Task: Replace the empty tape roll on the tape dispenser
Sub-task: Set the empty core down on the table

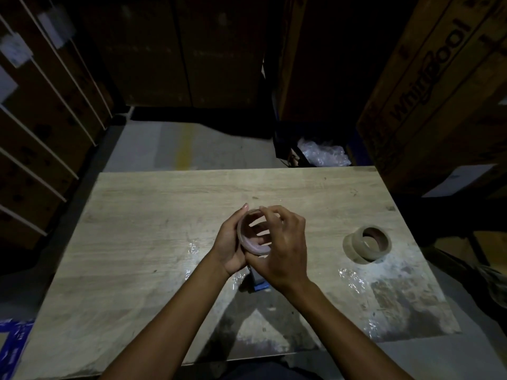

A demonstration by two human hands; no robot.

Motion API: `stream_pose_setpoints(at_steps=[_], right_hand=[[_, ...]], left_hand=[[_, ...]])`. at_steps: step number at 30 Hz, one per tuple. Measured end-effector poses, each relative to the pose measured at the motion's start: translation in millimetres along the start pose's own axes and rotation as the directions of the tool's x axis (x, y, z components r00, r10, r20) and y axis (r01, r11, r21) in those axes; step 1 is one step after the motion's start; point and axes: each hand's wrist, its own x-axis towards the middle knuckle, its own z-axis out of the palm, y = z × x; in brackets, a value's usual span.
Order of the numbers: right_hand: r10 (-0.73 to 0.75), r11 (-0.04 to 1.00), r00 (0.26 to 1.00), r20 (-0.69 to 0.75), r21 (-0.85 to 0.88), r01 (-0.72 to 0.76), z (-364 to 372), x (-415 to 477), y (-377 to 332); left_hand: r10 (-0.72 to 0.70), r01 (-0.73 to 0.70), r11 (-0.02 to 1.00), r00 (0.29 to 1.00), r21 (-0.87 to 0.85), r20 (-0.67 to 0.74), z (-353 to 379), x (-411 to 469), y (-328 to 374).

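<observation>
Both hands hold a thin, nearly bare tape ring (253, 246) above the middle of the wooden table (153, 215). My left hand (229, 242) cups its left side. My right hand (285, 248) covers its right side, fingers curled over the rim. Under my hands a blue part of the tape dispenser (259, 283) shows on the table; the remainder of the dispenser is hidden. A thicker brown tape roll (366, 244) lies flat on the table to the right, apart from both hands.
Scraps of clear tape (352, 278) stick to the tabletop. Large cardboard boxes (439, 86) stand at the right and back. A dark bin with crumpled plastic wrap (323, 153) sits behind the table's far edge. Blue tape (13, 341) marks the floor at lower left.
</observation>
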Motion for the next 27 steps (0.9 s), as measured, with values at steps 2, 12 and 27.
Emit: stream_pose_setpoints(at_steps=[2, 12, 27], right_hand=[[-0.001, 1.0, 1.0, 0.009, -0.001, 0.001, -2, 1, 2], [0.168, 0.936, 0.98, 0.111, 0.294, -0.193, -14, 6, 3], [0.309, 0.644, 0.894, 0.324, 0.62, -0.447, -21, 4, -5]], left_hand=[[-0.007, 0.007, 1.0, 1.0, 0.012, 0.007, 2, 0, 1], [0.365, -0.301, 0.903, 0.914, 0.306, -0.177, 28, -6, -8], [0.79, -0.474, -0.019, 0.533, 0.88, 0.304, 26, -42, -16]])
